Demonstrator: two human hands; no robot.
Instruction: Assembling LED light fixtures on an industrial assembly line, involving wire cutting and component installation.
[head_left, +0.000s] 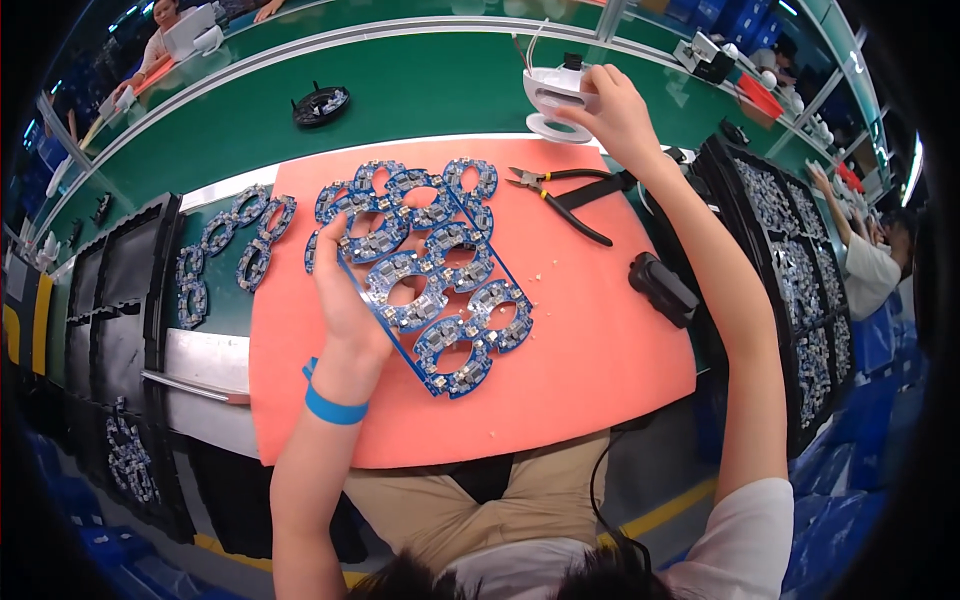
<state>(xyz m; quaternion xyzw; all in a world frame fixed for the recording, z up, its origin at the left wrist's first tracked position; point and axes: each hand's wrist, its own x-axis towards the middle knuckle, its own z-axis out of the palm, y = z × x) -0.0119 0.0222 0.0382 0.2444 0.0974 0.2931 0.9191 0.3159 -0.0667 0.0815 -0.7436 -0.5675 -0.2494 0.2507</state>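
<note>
My left hand (345, 295) is closed on the left edge of a panel of blue ring-shaped circuit boards (465, 378), tilted above an orange mat (600, 360). More ring boards (472, 178) lie on the mat beyond it, partly covered by the panel. Far to the right, my right hand (618, 112) grips a white plastic housing (548, 86) with thin wires sticking up from it. Beneath the housing is a white ring-shaped base (556, 130); whether the two are joined I cannot tell. Diagonal cutters (533, 181) with black and yellow handles lie near my right forearm.
Small crumbs (537, 278) dot the mat beside a black device (663, 288). Left of it lie loose ring boards (253, 265) and a black tray (118, 230). A black round part (320, 107) sits on the green surface (430, 85). Trays of boards (775, 250) stand right; people work beyond.
</note>
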